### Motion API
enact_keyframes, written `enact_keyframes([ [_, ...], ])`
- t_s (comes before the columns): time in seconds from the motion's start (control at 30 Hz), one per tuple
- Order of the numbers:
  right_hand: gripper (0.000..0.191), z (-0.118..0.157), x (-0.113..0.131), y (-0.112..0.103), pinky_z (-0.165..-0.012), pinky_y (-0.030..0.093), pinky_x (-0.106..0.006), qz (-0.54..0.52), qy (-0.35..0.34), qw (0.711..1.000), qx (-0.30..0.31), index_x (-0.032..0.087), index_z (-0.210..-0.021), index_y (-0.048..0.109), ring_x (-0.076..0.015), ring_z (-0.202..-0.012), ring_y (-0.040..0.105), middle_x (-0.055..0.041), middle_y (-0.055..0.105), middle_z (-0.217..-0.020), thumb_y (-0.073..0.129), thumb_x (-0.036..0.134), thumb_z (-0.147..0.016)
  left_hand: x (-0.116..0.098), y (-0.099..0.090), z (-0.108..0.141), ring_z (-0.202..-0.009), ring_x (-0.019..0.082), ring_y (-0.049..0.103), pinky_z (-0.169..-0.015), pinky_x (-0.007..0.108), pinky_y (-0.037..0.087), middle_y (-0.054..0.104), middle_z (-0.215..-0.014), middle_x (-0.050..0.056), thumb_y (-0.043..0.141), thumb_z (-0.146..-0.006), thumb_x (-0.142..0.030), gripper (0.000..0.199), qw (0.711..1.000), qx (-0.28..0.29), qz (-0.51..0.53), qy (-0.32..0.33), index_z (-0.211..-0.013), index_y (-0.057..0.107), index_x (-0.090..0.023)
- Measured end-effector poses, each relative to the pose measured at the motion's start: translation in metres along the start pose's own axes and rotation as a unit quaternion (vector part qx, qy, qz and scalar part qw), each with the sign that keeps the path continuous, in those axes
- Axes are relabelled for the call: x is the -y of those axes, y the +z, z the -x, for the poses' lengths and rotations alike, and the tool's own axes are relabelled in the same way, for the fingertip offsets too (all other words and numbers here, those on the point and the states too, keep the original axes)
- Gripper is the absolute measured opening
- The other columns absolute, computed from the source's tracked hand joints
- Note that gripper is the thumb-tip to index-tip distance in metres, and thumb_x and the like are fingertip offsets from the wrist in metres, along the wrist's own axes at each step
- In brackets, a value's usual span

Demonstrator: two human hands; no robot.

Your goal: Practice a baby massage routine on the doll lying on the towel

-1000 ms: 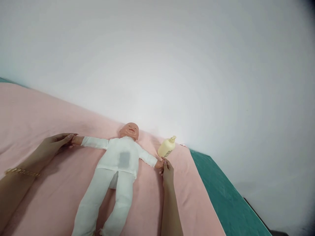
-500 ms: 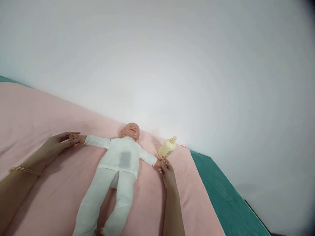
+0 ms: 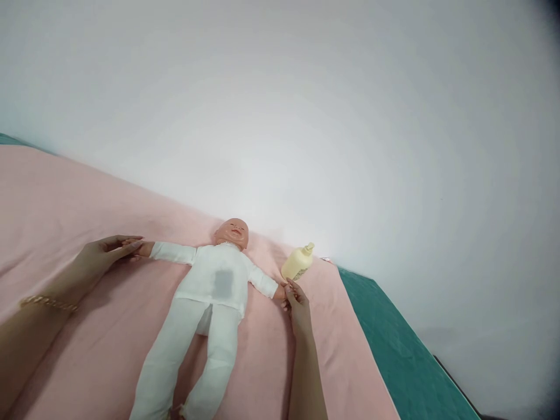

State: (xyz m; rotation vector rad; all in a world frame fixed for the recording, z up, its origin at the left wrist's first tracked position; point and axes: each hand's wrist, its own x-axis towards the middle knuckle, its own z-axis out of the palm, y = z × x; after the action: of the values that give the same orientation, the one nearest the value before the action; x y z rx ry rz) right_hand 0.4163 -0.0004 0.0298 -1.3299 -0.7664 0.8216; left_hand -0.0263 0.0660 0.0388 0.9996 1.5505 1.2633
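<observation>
A baby doll (image 3: 210, 280) in a white top and white trousers lies on its back on a pink cloth (image 3: 100, 350), arms spread wide. A grey patch marks the front of its top. My left hand (image 3: 109, 251) is closed round the doll's hand at the left, thumb on top. At the right, my right hand (image 3: 298, 303) pinches the doll's other hand between thumb and fingers. Just beyond my right hand stands a pale yellow pump bottle (image 3: 297, 262), close to the doll's arm.
Behind the cloth rises a plain white wall (image 3: 280, 116). A green surface (image 3: 394, 338) shows along the right edge of the cloth, with a dark edge farther right. A small shiny item (image 3: 326, 259) lies by the wall beyond the bottle.
My left thumb has moved further over the doll's hand and covers more of it. My right hand has shifted slightly, still holding the other doll hand.
</observation>
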Motion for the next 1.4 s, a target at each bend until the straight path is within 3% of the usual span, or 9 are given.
enact_keyframes([
  [0.17,0.053,0.002,0.002,0.001,-0.049,0.045,-0.025,0.01,-0.003,1.0,-0.007,0.012,-0.112,0.074,-0.013,-0.058,0.058,-0.0121,0.076,-0.098,0.082,0.044,-0.071,0.011,-0.003,-0.011,-0.089,0.022,0.073,-0.065,0.021,0.06,0.077,-0.106,0.012,0.077,-0.071,-0.054,0.057,0.999,0.018,0.049,-0.013,-0.115,0.073,-0.018],
  [0.43,0.036,0.003,0.001,0.002,-0.064,0.056,-0.028,-0.01,0.027,1.0,-0.003,0.013,-0.115,0.066,-0.0136,-0.07,0.066,-0.0067,0.072,-0.098,0.067,0.041,-0.093,0.017,-0.004,-0.018,-0.092,0.024,0.074,-0.067,0.024,0.062,0.076,-0.108,0.014,0.081,-0.067,-0.053,0.063,0.994,0.047,0.1,-0.024,-0.117,0.071,-0.016],
  [0.53,0.039,0.002,0.001,0.001,-0.064,0.056,-0.03,-0.025,0.037,0.999,0.003,0.015,-0.118,0.067,-0.0151,-0.072,0.066,-0.0075,0.072,-0.099,0.071,0.04,-0.089,0.012,-0.002,-0.01,-0.085,0.023,0.074,-0.062,0.023,0.06,0.077,-0.103,0.012,0.081,-0.066,-0.054,0.065,0.996,0.046,0.078,-0.018,-0.119,0.071,-0.018],
  [0.73,0.049,0.0,0.002,-0.003,-0.054,0.049,-0.025,-0.033,0.046,0.998,0.023,0.016,-0.114,0.075,-0.0135,-0.063,0.059,-0.0111,0.073,-0.101,0.086,0.03,-0.068,0.004,0.0,0.003,-0.084,0.022,0.072,-0.061,0.02,0.057,0.076,-0.1,0.01,0.078,-0.067,-0.055,0.062,0.998,0.036,-0.004,0.054,-0.115,0.071,-0.017],
  [1.07,0.055,-0.002,0.005,-0.002,-0.046,0.04,-0.022,-0.006,0.039,0.999,0.024,0.014,-0.109,0.077,-0.0098,-0.052,0.049,-0.0102,0.075,-0.091,0.089,0.033,-0.059,0.001,0.002,0.003,-0.07,0.018,0.066,-0.053,0.019,0.05,0.073,-0.084,0.007,0.08,-0.064,-0.062,0.06,0.999,0.024,0.004,0.026,-0.102,0.074,-0.017],
  [1.23,0.052,0.002,0.004,0.002,-0.046,0.043,-0.023,0.004,0.022,1.0,0.005,0.013,-0.112,0.075,-0.0108,-0.054,0.053,-0.011,0.076,-0.092,0.086,0.037,-0.068,0.002,0.001,-0.004,-0.07,0.019,0.069,-0.054,0.021,0.054,0.075,-0.084,0.008,0.082,-0.063,-0.053,0.056,1.0,0.007,0.024,-0.007,-0.105,0.075,-0.017],
  [1.4,0.039,0.005,0.002,0.005,-0.057,0.053,-0.025,0.002,0.022,1.0,-0.004,0.013,-0.113,0.07,-0.011,-0.061,0.062,-0.0055,0.073,-0.091,0.073,0.042,-0.088,0.004,0.0,-0.005,-0.075,0.021,0.072,-0.056,0.023,0.057,0.077,-0.094,0.012,0.078,-0.07,-0.05,0.049,0.998,0.006,0.054,-0.016,-0.105,0.075,-0.016],
])
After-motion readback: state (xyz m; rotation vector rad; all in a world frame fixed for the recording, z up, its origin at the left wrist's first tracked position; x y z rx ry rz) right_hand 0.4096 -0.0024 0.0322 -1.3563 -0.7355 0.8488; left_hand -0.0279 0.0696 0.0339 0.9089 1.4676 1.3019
